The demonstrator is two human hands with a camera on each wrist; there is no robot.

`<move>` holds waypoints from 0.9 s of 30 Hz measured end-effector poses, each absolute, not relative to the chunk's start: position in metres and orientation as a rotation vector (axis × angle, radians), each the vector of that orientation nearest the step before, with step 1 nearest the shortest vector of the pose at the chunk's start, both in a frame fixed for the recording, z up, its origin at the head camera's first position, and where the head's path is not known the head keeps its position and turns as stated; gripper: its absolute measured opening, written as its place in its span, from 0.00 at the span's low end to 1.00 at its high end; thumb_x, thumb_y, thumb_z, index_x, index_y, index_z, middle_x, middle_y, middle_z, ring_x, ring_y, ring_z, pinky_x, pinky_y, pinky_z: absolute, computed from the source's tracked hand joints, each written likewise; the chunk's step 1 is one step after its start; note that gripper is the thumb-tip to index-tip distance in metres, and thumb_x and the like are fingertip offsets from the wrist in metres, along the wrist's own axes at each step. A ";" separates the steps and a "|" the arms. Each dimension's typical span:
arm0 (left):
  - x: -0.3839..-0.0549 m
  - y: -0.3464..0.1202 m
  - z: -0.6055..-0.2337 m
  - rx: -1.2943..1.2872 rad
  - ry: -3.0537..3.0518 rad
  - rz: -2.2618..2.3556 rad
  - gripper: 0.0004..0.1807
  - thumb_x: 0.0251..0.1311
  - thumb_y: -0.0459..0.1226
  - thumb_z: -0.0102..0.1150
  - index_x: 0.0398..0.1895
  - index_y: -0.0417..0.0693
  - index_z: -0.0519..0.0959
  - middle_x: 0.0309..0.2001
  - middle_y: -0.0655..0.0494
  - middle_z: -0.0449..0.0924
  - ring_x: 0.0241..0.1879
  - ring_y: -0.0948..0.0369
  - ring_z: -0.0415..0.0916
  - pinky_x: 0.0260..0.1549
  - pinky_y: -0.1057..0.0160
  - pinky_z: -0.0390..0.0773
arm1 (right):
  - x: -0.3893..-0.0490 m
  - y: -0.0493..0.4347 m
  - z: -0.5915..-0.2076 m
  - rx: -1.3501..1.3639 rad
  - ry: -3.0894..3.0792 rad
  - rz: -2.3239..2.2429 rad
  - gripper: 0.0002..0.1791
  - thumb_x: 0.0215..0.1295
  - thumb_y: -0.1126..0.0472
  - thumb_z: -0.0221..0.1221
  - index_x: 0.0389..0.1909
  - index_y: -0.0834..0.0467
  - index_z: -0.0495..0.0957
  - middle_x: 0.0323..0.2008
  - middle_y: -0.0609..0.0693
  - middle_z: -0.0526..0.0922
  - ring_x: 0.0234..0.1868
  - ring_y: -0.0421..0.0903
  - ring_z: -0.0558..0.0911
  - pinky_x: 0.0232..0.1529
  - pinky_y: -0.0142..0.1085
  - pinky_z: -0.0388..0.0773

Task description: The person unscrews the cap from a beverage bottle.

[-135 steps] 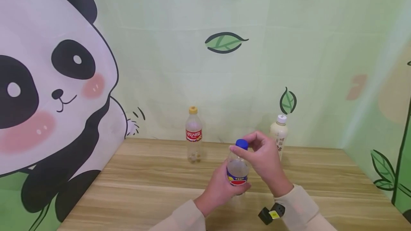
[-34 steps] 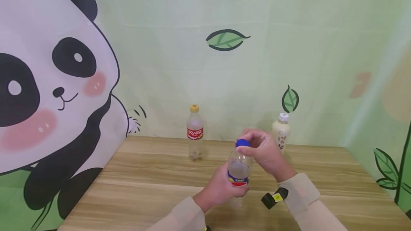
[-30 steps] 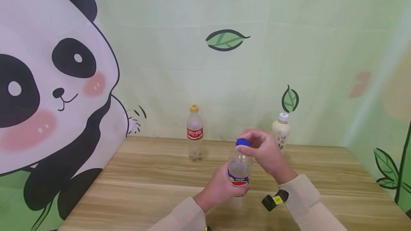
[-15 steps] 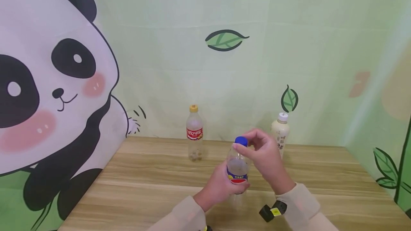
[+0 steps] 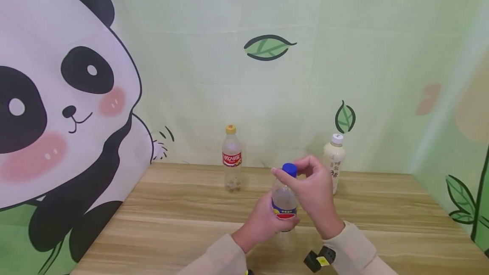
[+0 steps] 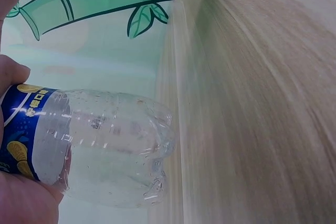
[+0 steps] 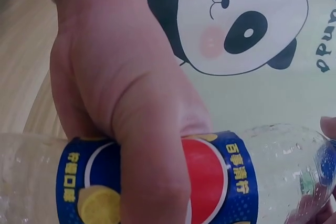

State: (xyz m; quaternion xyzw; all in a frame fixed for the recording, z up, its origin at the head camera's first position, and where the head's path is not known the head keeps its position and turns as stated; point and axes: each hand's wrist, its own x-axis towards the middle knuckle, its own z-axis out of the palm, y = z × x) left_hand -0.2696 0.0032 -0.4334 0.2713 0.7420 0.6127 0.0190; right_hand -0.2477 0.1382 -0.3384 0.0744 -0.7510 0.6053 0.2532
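Observation:
In the head view my left hand (image 5: 263,222) grips a clear plastic soda bottle (image 5: 284,200) around its blue label, holding it up in front of me. My right hand (image 5: 315,192) is at the top, its thumb on the near side of the blue bottle cap (image 5: 290,169) and its index finger behind, pinching it. The left wrist view shows the clear lower part of the soda bottle (image 6: 115,145), with fingers around the label. From the right wrist, my left hand (image 7: 126,77) wraps across the red and blue label (image 7: 210,177); fingertips show by the cap at the right edge.
A clear bottle (image 5: 231,177) with a yellow cap and red label stands at the back of the wooden table (image 5: 172,207). Behind my right hand stands a cream-coloured bottle (image 5: 334,154) with a white cap. A printed panda backdrop (image 5: 191,75) hangs behind the table.
My right hand has repeatedly turned at the cap; since half a second ago its wrist has swung slightly down and left, thumb reaching further left. My left hand keeps its grip on the soda bottle.

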 end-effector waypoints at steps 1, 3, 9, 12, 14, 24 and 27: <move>-0.269 0.003 -0.433 0.837 2.308 1.899 0.31 0.50 0.35 0.78 0.56 0.52 0.72 0.45 0.56 0.84 0.43 0.66 0.81 0.50 0.67 0.80 | -0.248 0.138 -0.338 0.197 -2.035 1.650 0.22 0.48 0.55 0.81 0.32 0.59 0.77 0.32 0.50 0.82 0.34 0.47 0.81 0.33 0.32 0.77; -0.269 0.003 -0.433 0.828 2.312 1.895 0.31 0.50 0.35 0.78 0.56 0.52 0.72 0.46 0.56 0.84 0.43 0.66 0.81 0.50 0.67 0.80 | -0.248 0.137 -0.338 0.196 -2.011 1.666 0.22 0.48 0.56 0.81 0.31 0.61 0.77 0.31 0.49 0.82 0.33 0.47 0.80 0.31 0.31 0.76; -0.270 0.002 -0.433 0.811 2.319 1.877 0.32 0.51 0.36 0.78 0.58 0.52 0.72 0.47 0.57 0.83 0.45 0.65 0.80 0.52 0.66 0.79 | -0.247 0.137 -0.339 0.214 -1.946 1.693 0.20 0.47 0.59 0.81 0.27 0.61 0.77 0.29 0.49 0.81 0.31 0.45 0.80 0.27 0.30 0.74; -0.271 0.002 -0.434 0.810 2.322 1.871 0.32 0.51 0.36 0.78 0.58 0.52 0.72 0.47 0.57 0.83 0.45 0.65 0.80 0.53 0.65 0.79 | -0.247 0.137 -0.339 0.212 -1.939 1.692 0.19 0.47 0.59 0.81 0.26 0.60 0.78 0.29 0.50 0.81 0.29 0.45 0.79 0.26 0.30 0.73; -0.272 0.002 -0.434 0.807 2.325 1.870 0.32 0.51 0.36 0.78 0.58 0.51 0.72 0.47 0.57 0.83 0.45 0.65 0.80 0.53 0.66 0.79 | -0.247 0.137 -0.339 0.214 -1.938 1.695 0.19 0.47 0.59 0.81 0.26 0.59 0.78 0.29 0.50 0.81 0.29 0.45 0.79 0.26 0.30 0.73; -0.273 0.000 -0.435 0.793 2.314 1.878 0.32 0.51 0.36 0.78 0.58 0.51 0.72 0.47 0.57 0.83 0.45 0.65 0.80 0.52 0.66 0.79 | -0.249 0.138 -0.340 0.256 -1.952 1.746 0.16 0.50 0.60 0.79 0.28 0.61 0.80 0.30 0.48 0.81 0.34 0.46 0.80 0.34 0.30 0.76; -0.273 -0.001 -0.435 0.787 2.310 1.885 0.32 0.51 0.36 0.78 0.58 0.51 0.72 0.46 0.57 0.83 0.44 0.64 0.80 0.52 0.66 0.79 | -0.249 0.138 -0.340 0.272 -1.956 1.757 0.16 0.51 0.61 0.79 0.30 0.62 0.81 0.31 0.47 0.81 0.35 0.46 0.81 0.36 0.30 0.77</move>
